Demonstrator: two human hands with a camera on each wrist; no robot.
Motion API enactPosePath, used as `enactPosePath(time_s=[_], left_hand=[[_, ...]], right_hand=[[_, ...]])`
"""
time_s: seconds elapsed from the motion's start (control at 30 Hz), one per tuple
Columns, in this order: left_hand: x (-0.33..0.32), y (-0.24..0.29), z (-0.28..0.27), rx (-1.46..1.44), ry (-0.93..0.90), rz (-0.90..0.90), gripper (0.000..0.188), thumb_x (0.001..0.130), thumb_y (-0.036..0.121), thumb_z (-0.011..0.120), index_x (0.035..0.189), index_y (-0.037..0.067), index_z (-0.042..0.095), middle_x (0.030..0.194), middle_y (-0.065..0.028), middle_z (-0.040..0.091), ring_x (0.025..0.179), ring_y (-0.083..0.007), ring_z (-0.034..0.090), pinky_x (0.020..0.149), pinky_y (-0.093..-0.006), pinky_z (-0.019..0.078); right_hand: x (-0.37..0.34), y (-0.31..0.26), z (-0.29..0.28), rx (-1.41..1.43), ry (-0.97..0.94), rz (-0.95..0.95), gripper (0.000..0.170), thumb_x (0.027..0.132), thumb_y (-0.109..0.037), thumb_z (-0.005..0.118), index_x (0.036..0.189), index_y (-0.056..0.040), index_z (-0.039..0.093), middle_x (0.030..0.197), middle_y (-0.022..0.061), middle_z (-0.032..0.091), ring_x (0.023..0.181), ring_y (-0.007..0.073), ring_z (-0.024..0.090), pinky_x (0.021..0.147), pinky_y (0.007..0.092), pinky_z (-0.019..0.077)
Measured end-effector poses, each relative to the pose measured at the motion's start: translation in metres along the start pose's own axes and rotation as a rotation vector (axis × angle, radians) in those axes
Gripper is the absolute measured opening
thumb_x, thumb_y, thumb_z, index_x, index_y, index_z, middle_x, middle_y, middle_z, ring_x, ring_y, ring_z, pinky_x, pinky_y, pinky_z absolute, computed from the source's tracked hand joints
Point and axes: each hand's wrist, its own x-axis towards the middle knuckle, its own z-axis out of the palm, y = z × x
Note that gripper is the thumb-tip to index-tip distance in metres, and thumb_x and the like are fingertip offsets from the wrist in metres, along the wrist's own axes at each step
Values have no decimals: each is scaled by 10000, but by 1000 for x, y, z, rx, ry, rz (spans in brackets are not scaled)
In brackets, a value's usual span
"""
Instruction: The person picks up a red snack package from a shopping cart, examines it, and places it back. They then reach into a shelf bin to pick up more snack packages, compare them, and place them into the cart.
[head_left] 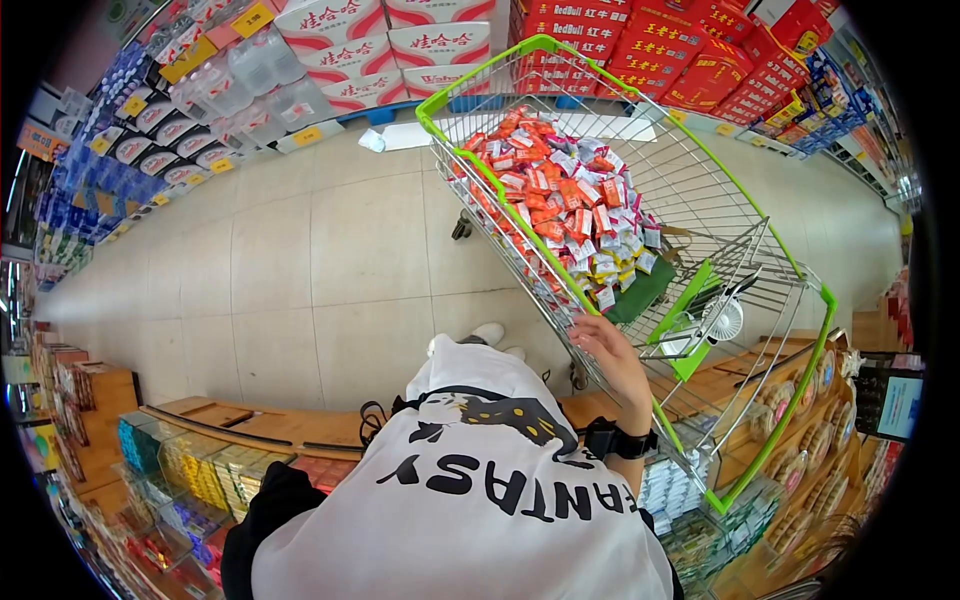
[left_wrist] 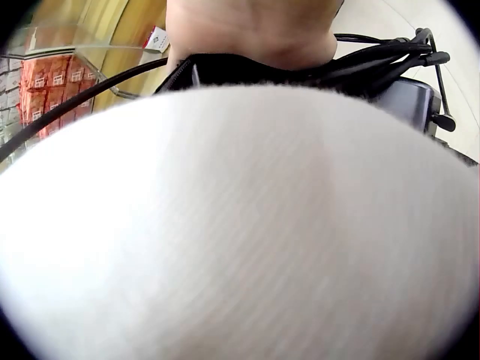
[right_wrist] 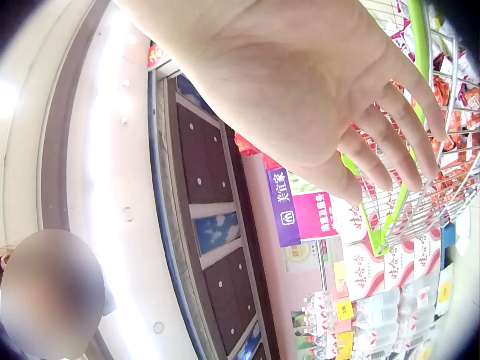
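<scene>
My right hand (head_left: 607,355) is at the near side of a wire shopping cart (head_left: 745,205) with green rim trim. In the right wrist view the palm of that hand (right_wrist: 300,90) shows, its fingers long and slightly bent beside the cart's green rim (right_wrist: 418,37), holding nothing. A heap of small wrapped packets (head_left: 560,190), orange, white and yellow, fills one end of the cart. Of my left hand (left_wrist: 255,30), only skin above a black strap shows in the left wrist view; its fingers are out of sight. White shirt cloth (left_wrist: 240,225) covers most of that view.
Stacked drink cartons (head_left: 340,50), red boxes (head_left: 650,60) and bottled water (head_left: 265,65) line the far side. Pale floor tiles (head_left: 270,260) lie left of the cart. Wooden display shelves (head_left: 250,425) with clear bins run close by. A small white fan (head_left: 725,320) is at the cart's handle end.
</scene>
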Motion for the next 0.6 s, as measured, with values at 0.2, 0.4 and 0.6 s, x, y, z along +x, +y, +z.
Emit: enactPosePath(time_s=[0.2, 0.4, 0.6], left_hand=[[-1, -1, -1, 10, 7, -4, 324, 757, 255, 477, 914, -10, 577, 886, -144, 606, 900, -268, 561, 748, -361, 432], [0, -2, -2, 23, 14, -8, 328, 757, 259, 476, 917, -9, 577, 893, -147, 606, 903, -269, 561, 752, -364, 431], [0, -3, -5, 50, 24, -15, 333, 757, 263, 475, 920, -8, 576, 900, -149, 605, 905, -271, 560, 755, -367, 431]], right_hand=[[-1, 5, 1, 14, 9, 3, 280, 837, -89, 460, 1103, 0, 455, 941, 87, 547, 893, 145, 518, 797, 254, 400], [0, 6, 3, -4, 14, 25, 279, 832, -95, 471, 1097, -9, 464, 933, 70, 547, 883, 137, 519, 791, 246, 399], [0, 9, 2, -8, 6, 10, 278, 830, -98, 478, 1096, -17, 469, 928, 60, 545, 880, 130, 518, 786, 241, 397]])
